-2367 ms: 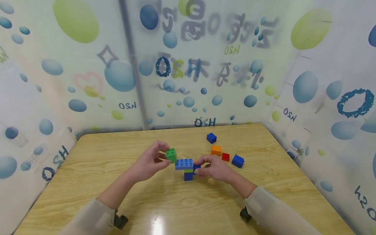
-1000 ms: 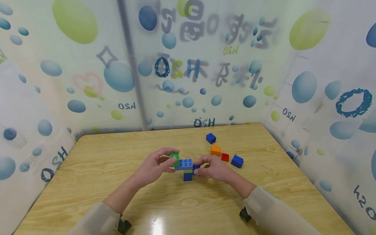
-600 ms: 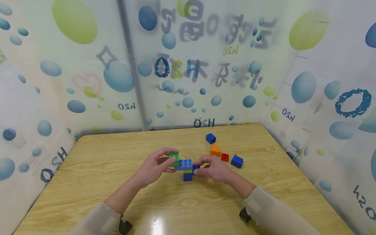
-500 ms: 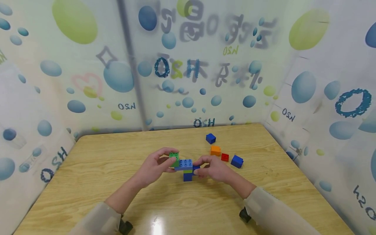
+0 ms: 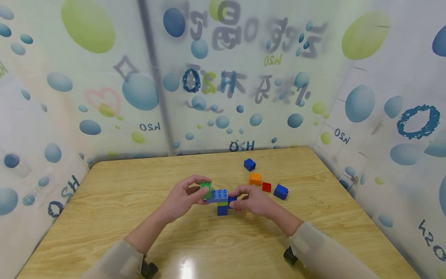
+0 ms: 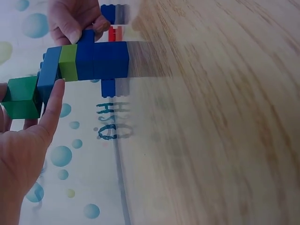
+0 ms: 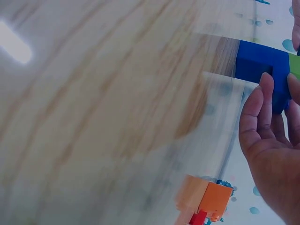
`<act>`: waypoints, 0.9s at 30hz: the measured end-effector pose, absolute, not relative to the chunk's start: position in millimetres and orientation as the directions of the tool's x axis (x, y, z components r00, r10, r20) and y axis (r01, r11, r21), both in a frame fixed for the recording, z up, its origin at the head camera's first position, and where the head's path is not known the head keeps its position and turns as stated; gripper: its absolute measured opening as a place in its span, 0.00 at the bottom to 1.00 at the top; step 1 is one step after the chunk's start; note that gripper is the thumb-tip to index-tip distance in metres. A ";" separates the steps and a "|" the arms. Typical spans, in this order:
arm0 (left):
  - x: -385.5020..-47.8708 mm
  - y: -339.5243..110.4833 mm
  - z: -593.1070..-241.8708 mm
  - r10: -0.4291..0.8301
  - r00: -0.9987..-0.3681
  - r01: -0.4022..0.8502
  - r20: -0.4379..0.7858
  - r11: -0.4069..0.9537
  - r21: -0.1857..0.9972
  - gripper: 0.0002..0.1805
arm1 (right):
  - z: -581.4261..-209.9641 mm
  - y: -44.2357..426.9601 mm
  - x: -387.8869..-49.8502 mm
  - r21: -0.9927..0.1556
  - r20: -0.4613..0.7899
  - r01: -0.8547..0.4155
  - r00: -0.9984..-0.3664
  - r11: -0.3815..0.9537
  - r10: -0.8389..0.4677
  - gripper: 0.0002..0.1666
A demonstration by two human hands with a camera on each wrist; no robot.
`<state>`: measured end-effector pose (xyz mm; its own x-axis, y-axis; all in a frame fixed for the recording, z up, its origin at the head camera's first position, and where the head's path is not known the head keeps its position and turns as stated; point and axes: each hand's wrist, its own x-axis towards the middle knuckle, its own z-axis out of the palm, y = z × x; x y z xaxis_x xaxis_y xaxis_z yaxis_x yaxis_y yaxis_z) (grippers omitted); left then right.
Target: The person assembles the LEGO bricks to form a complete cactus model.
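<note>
My left hand (image 5: 181, 197) pinches a green toy brick (image 5: 206, 190) that sits on the left end of a light blue brick (image 5: 219, 195). In the left wrist view a fingertip touches the underside of that light blue brick (image 6: 49, 75). Below it come a lime green brick (image 6: 68, 63) and dark blue bricks (image 6: 110, 60), the lowest standing on the table. On the stack's right side my right hand (image 5: 256, 199) holds the dark blue brick (image 7: 280, 79) that juts out, between thumb and fingers.
Loose on the wooden table (image 5: 167, 244), right of the stack, lie an orange brick (image 5: 255, 179), a red brick (image 5: 266, 187), a blue brick (image 5: 280, 192) and another blue brick (image 5: 249, 164) farther back. Patterned curtains (image 5: 223, 97) enclose the table's back and sides.
The left hand has brought the green brick rightward and down onto the light blue brick's left end. Over the last second both hands have stayed nearly still. The right hand keeps its hold.
</note>
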<state>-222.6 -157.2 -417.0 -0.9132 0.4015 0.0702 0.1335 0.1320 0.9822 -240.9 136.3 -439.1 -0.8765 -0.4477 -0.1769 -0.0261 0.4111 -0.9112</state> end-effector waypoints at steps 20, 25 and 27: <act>-224.0 -157.7 -416.7 0.385 -0.921 0.104 0.055 0.107 0.989 0.21 | -440.7 137.4 -242.0 -0.915 -0.168 -0.036 -0.872 0.402 -0.460 0.16; -222.6 -156.8 -419.1 0.373 -0.926 0.100 0.056 0.098 0.990 0.21 | -439.8 137.3 -241.2 -0.916 -0.162 -0.042 -0.870 0.398 -0.465 0.17; -221.2 -156.0 -420.3 0.365 -0.930 0.091 0.051 0.094 0.991 0.21 | -439.7 137.0 -241.0 -0.917 -0.163 -0.041 -0.870 0.397 -0.466 0.17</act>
